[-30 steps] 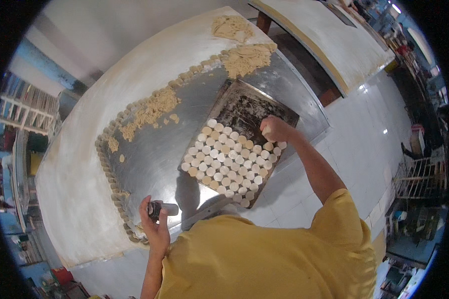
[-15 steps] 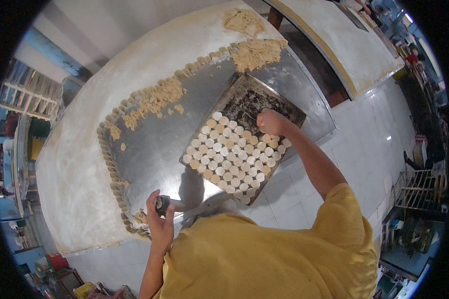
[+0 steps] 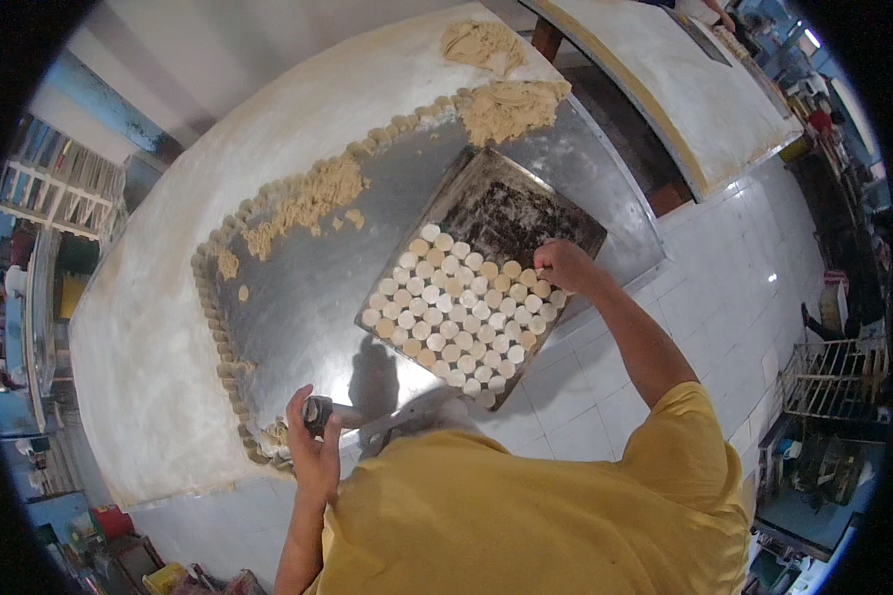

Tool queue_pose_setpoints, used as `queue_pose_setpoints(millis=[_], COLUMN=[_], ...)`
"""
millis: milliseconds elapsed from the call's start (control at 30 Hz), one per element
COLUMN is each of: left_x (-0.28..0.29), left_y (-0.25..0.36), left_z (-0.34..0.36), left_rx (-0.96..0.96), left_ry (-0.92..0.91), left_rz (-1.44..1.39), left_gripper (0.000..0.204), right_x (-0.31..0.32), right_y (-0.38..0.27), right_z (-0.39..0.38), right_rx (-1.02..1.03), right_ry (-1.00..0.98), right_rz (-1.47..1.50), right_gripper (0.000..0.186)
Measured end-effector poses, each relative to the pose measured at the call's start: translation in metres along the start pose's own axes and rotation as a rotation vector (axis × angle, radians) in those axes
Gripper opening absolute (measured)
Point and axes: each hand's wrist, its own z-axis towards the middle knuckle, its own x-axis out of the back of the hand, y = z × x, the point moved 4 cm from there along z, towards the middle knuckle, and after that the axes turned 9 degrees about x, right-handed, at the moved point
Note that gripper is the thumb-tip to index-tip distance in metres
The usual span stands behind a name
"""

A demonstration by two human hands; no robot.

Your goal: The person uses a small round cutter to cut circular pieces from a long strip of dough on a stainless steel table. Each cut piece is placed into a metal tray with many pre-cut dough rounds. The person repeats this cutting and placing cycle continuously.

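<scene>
A dark baking tray (image 3: 511, 198) lies at an angle on the metal sheet, and tight rows of pale dough rounds (image 3: 453, 312) cover its nearer part. Over the right end of the farthest row, my right hand (image 3: 568, 268) is closed in a pinch, fingertips pointing down at the tray; what they hold, if anything, is hidden. At the near left, my left hand (image 3: 315, 451) grips a dark, short cylindrical tool (image 3: 317, 413) with a hollow-looking round end, raised above the metal sheet. Its exact kind I cannot make out.
The metal sheet (image 3: 308, 297) is bordered at left and back by a ridge of dough rounds (image 3: 208, 297). Crumbled dough (image 3: 318, 193) and a larger dough heap (image 3: 514, 109) lie along it. Another table (image 3: 685, 89) stands at the far right, beyond a gap.
My right hand has moved right and nearer, from the bare part of the tray to the end of the farthest row. My left hand still holds the tool in nearly the same place.
</scene>
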Motion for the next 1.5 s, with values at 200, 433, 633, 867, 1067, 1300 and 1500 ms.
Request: queue_pose_setpoints(millis=[200, 433, 633, 867, 1067, 1300, 1500], left_x=[0.006, 0.012, 0.036, 0.193, 0.302, 0.269, 0.249], left_y=[0.003, -0.012, -0.045, -0.129, -0.16, -0.163, -0.181], left_z=[0.007, 0.012, 0.006, 0.009, 0.049, 0.093, 0.11], left_rx=[-0.021, 0.047, 0.128, 0.212, 0.104, -0.161, -0.137], left_ry=[-0.035, -0.088, -0.149, -0.051, -0.016, -0.206, -0.397], left_rz=[0.002, -0.003, 0.331, 0.689, 0.779, 0.861, 0.933], left_gripper=[0.056, 0.056, 0.052, 0.051, 0.039, 0.04, 0.045], right_x=[0.038, 0.066, -0.008, -0.166, -0.272, -0.321, -0.313], right_y=[-0.009, -0.147, -0.263, -0.396, -0.543, -0.599, -0.593], right_z=[0.01, 0.051, 0.077, 0.087, 0.152, 0.177, 0.175], right_rx=[-0.177, 0.159, 0.077, 0.183, 0.328, 0.261, 0.284], right_ry=[0.09, 0.161, 0.094, -0.014, 0.163, 0.32, 0.415], right_rz=[-0.078, 0.753, 0.72, 0.683, 0.38, 0.136, 0.261], right_gripper=[0.022, 0.053, 0.039, 0.035, 0.052, 0.044, 0.038])
